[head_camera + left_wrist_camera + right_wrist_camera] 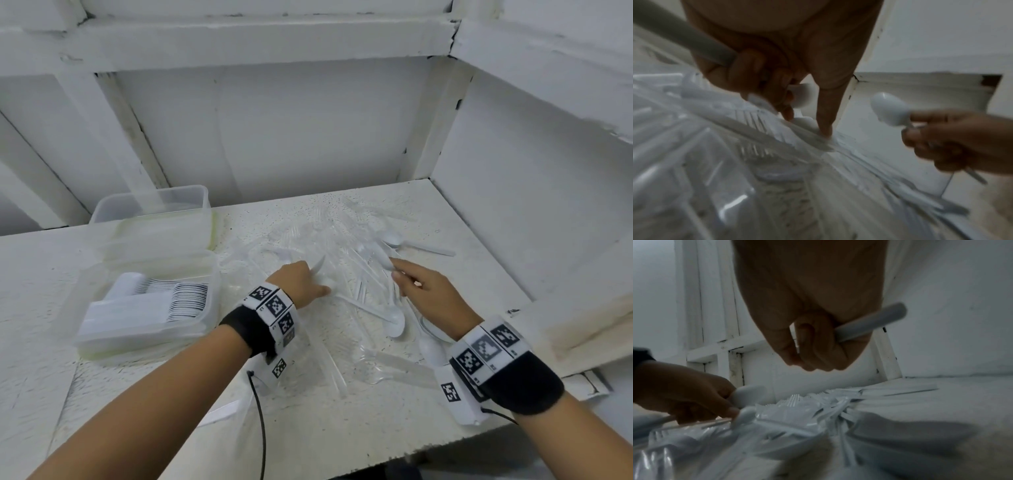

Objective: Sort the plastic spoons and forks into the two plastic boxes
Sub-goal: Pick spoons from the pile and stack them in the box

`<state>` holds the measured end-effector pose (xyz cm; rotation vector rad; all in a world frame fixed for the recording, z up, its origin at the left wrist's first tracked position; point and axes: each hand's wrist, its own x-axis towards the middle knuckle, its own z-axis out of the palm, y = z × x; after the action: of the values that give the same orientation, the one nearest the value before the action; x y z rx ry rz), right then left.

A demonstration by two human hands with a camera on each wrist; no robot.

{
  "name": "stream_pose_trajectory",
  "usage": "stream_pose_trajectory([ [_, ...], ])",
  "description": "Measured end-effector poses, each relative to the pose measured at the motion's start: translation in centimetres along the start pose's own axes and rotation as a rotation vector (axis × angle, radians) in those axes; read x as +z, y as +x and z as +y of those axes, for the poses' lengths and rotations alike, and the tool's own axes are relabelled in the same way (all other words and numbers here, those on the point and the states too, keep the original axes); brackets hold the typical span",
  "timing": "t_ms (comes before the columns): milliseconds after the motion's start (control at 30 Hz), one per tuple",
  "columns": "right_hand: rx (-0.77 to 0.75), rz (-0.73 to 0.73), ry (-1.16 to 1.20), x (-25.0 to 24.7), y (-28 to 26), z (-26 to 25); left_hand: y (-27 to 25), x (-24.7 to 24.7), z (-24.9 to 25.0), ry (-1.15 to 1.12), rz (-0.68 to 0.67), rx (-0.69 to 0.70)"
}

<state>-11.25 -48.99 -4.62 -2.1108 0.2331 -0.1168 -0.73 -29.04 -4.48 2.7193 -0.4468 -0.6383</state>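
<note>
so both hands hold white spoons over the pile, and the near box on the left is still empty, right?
Not empty. The head view shows the near box already holding a stacked row of white spoons. Left hand and right hand do hold spoons over the pile.

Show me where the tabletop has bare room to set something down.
Bare table lies right of the cutlery pile toward the wall, and at the near edge between the forearms. Crowded: the pile and the two boxes at left.
</note>
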Motion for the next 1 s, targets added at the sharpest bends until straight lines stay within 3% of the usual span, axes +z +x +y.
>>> stream_pose_trajectory([
  [167, 0.12, -0.166, -0.32, -0.9, -0.3, 1.2, -0.1, -0.5, -1.1, -0.253, -0.126, 0.066],
  [267, 0.144, -0.25, -0.408, -1.4, -0.4, 1.7, -0.8, -2.0, -2.1, -0.541, -0.238, 0.004],
  [333, 0.157, -0.265, -0.43, -1.6, -0.4, 1.9, -1.6, -3.3, -2.6, -0.664, -0.25, 0.04],
  [467, 0.163, -0.384, -0.641, -1.4, -0.5, 2.2, -2.8, -5.2, -3.2, -0.891, -0.094, 0.087],
  [700, -0.017, -0.278, -0.955, 0.6, -0.2, 1.3, -4.1, -6.1, -2.7, -1.246, 0.103, 0.127],
  [767, -0.099, -0.249, -0.878, 0.9, -0.1, 1.1, -3.6, -5.8, -2.8, -1.27, 0.157, 0.089],
  [900, -0.336, -0.083, -0.357, 1.0, -0.2, -0.3, -2.9, -5.2, -2.7, -1.268, 0.217, 0.054],
  [1000, -0.23, 0.142, 0.018, 0.9, -0.2, -2.5, -2.7, -4.8, -2.2, -1.277, 0.137, 0.109],
])
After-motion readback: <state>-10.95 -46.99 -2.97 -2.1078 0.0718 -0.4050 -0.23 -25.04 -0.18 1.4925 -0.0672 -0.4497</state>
